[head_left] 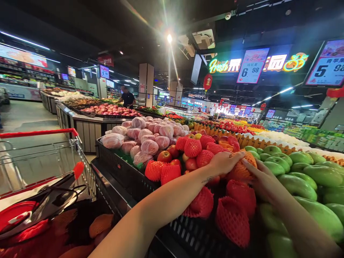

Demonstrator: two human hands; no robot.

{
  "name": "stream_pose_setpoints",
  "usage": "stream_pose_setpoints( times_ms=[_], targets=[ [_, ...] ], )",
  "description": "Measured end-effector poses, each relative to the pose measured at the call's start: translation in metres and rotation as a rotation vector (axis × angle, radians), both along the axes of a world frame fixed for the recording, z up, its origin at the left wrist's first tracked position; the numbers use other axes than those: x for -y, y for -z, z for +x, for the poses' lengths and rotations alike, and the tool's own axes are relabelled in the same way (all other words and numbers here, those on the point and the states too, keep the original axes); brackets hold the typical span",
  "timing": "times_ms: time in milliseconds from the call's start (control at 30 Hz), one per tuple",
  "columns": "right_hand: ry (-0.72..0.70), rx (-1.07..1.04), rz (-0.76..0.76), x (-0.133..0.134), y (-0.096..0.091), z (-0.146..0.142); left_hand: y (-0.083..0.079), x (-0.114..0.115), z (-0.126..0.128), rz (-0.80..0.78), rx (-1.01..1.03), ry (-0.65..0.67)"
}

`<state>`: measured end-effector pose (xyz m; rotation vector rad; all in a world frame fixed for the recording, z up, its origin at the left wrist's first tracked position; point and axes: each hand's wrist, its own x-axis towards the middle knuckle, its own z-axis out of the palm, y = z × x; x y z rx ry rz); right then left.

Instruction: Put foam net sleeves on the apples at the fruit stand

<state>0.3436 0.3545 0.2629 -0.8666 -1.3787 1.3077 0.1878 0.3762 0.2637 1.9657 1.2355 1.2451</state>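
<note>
The fingers of the left hand (pixel 225 163) and right hand (pixel 263 177) are closed around an orange foam net (pixel 238 172), gripping it from either side above the right part of a black crate (pixel 135 182); whether fruit sits inside cannot be told. Red foam nets (pixel 233 219) lie just below it and along the crate's front edge, with green apples (pixel 297 186) close by on the right. Wrapped fruit (pixel 149 147) fills the crate's left corner, beside a shopping cart (pixel 40 133).
</note>
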Motion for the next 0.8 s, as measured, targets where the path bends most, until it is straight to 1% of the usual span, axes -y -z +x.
stream_pose_setpoints(
  times_ms=[100, 167, 200, 267, 333, 433, 533, 600, 667, 733, 800],
  targets=[
    [0.038, 0.021, -0.006, 0.0, 0.002, -0.001, -0.006, 0.009, -0.006, 0.16, -0.113, -0.147],
    [0.057, 0.017, 0.002, -0.001, 0.003, -0.001, -0.009, 0.012, -0.008, 0.259, -0.097, -0.207],
    [0.064, 0.012, 0.006, 0.0, 0.003, -0.001, -0.009, 0.012, -0.008, 0.3, -0.082, -0.214],
    [0.061, -0.006, 0.013, 0.0, 0.003, -0.002, -0.009, 0.011, -0.006, 0.37, -0.045, -0.182],
    [0.021, -0.032, 0.023, 0.001, 0.004, -0.003, -0.007, 0.009, -0.004, 0.43, 0.008, -0.122],
    [-0.012, -0.074, 0.048, 0.0, 0.005, -0.004, -0.005, 0.008, -0.003, 0.485, 0.147, -0.095],
    [-0.066, -0.062, 0.082, -0.001, 0.006, -0.005, -0.006, 0.008, -0.005, 0.495, 0.241, -0.13],
    [-0.049, -0.068, 0.127, 0.0, 0.005, -0.006, -0.009, 0.007, -0.007, 0.489, 0.325, -0.125],
    [-0.032, -0.068, 0.177, 0.004, 0.003, -0.007, -0.011, 0.005, -0.008, 0.448, 0.406, -0.123],
    [0.018, -0.07, 0.266, 0.006, 0.001, -0.007, -0.011, 0.002, -0.009, 0.342, 0.445, -0.109],
    [0.082, -0.066, 0.369, 0.007, 0.0, -0.006, -0.01, -0.001, -0.008, 0.19, 0.458, -0.056]
  ],
)
